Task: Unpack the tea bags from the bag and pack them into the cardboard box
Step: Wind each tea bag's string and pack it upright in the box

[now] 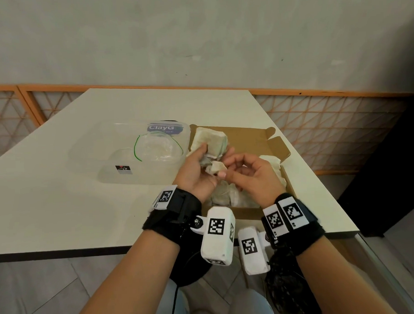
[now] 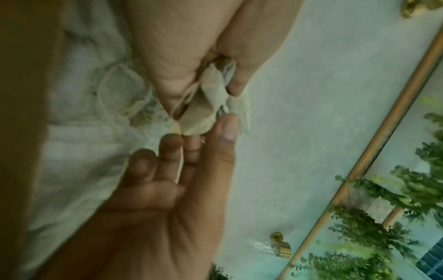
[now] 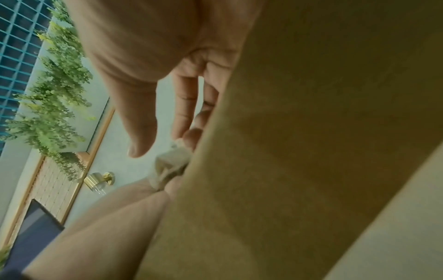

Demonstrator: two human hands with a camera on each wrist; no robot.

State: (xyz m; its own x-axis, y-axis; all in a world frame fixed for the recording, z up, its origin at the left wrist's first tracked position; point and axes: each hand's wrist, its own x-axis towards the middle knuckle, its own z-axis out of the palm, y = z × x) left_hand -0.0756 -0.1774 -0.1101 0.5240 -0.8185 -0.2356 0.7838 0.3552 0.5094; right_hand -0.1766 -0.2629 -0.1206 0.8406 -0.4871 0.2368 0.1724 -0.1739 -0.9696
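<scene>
Over the open cardboard box [image 1: 252, 140], my left hand [image 1: 206, 154] grips a bundle of pale tea bags [image 1: 211, 139]. My right hand [image 1: 225, 166] pinches one tea bag [image 1: 218, 167] at the bundle's lower edge, between thumb and fingertips. The left wrist view shows the left hand [image 2: 210, 81] clamping the crumpled bags [image 2: 213, 98], with the right hand's fingertips [image 2: 225, 128] on them. In the right wrist view the tea bag [image 3: 169, 166] sits just below the right hand [image 3: 165, 144]. More tea bags [image 1: 233, 196] lie inside the box. The clear plastic bag [image 1: 155, 147] lies left of the box.
The white table [image 1: 60, 198] runs wide to the left, and its front edge is close to my wrists. A clear plastic container with a ClayG label [image 1: 164, 129] holds the plastic bag. The box's lid flaps [image 1: 278, 149] stand up at the back right.
</scene>
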